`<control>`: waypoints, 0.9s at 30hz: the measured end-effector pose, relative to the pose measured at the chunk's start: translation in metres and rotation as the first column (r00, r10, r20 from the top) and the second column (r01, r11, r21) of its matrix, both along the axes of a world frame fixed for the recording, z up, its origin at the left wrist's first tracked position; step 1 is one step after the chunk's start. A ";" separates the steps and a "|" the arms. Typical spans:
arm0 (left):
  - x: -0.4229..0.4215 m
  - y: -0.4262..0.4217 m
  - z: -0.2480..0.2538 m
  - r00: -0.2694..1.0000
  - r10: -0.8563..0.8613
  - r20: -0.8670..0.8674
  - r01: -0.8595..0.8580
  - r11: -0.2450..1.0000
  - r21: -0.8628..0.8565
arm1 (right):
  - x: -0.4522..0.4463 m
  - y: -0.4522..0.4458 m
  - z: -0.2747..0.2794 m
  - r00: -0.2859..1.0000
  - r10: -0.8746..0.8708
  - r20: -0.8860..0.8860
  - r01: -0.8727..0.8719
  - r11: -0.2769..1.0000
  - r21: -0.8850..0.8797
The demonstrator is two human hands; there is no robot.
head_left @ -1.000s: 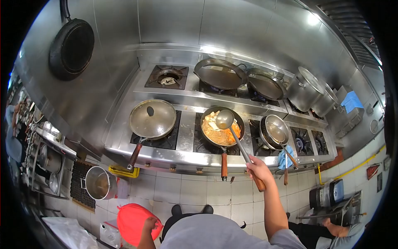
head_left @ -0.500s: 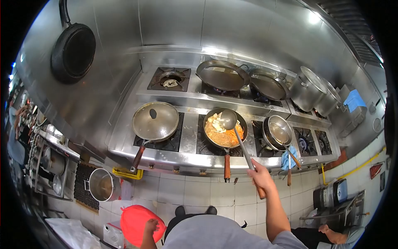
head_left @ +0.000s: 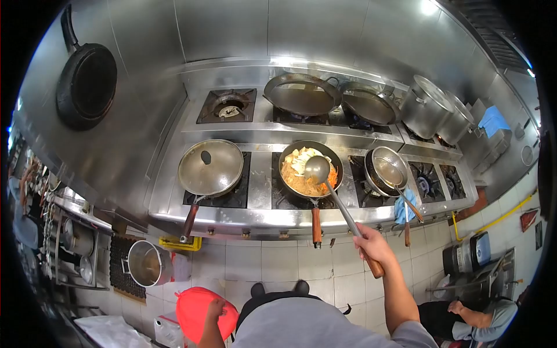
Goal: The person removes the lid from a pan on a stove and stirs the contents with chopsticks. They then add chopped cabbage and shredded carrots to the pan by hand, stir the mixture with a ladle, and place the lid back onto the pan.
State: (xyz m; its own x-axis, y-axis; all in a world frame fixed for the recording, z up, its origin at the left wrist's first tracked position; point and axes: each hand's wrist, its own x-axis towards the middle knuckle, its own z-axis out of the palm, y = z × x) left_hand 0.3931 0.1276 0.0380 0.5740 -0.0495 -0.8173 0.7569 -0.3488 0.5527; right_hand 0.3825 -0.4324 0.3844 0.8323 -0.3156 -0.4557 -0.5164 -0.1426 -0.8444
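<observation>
My right hand (head_left: 374, 246) is wrapped round the wooden-ended handle of a long metal ladle (head_left: 317, 169). The ladle's bowl is over the food in a wok (head_left: 314, 142), apparently touching it. Pale pieces, light brown noodle-like strands and orange shreds make up the food (head_left: 297, 171). The wok's wooden handle (head_left: 316, 225) points toward me, and no hand is on it. Low on the left, my left hand (head_left: 216, 308) hangs in front of a red bag (head_left: 194, 307), its fingers loosely curled with nothing visible in them.
A lidded pan (head_left: 210, 168) stands left of the wok; stacked pans (head_left: 390, 168) stand right of it. Large pans (head_left: 303, 95) and tall pots (head_left: 426, 107) occupy the rear burners. A metal bucket (head_left: 149, 264) is on the floor at left. Another person (head_left: 493, 319) is at lower right.
The view has shifted slightly. The ladle's bowl has moved a little lower and nearer me within the wok, still in my right hand. My left hand remains by the red bag.
</observation>
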 end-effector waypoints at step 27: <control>-0.010 -0.003 0.001 0.998 0.058 -0.029 -0.057 0.998 0.017 | 0.049 -0.004 -0.050 0.998 -0.009 0.059 0.052 0.624 -0.780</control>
State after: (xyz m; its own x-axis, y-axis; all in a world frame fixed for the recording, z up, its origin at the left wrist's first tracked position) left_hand 0.3828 0.1250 0.0389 0.5509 -0.0037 -0.8346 0.7920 -0.3129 0.5242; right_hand 0.4318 -0.4365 0.3349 0.8280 -0.5606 0.0111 -0.4979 -0.7442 -0.4453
